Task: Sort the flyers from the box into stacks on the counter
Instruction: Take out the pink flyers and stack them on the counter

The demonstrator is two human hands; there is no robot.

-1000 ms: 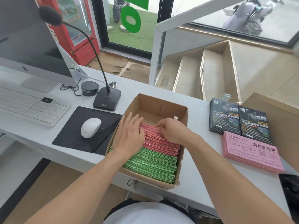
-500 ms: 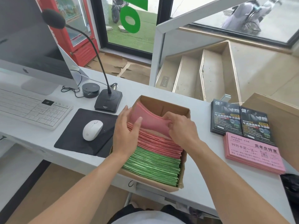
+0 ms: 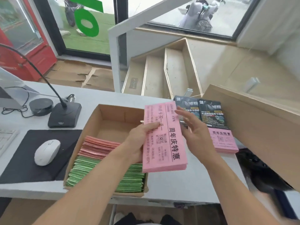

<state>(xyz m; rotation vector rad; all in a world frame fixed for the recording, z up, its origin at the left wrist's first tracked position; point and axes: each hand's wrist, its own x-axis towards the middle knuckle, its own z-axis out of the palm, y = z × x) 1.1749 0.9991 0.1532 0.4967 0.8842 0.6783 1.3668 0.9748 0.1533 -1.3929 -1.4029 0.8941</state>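
My left hand (image 3: 141, 140) grips a thick bundle of pink flyers (image 3: 167, 143) by its left edge, held above the right rim of the cardboard box (image 3: 100, 117). My right hand (image 3: 194, 135) hovers just right of the bundle with its fingers spread and relaxed, touching nothing I can make out. Inside the box, more pink flyers (image 3: 97, 146) lie over green flyers (image 3: 90, 174). On the counter to the right sit a pink stack (image 3: 225, 143) and two black stacks (image 3: 211, 114).
A white mouse (image 3: 47, 151) rests on a black pad (image 3: 19, 159) left of the box. A desk microphone base (image 3: 65, 116) and a round black puck (image 3: 41, 106) stand behind it. A brown cardboard panel (image 3: 259, 124) rises at the right.
The pink bundle has come out of the box and moved right, turned face up. My right hand has let go of it and opened. The view has shifted right.
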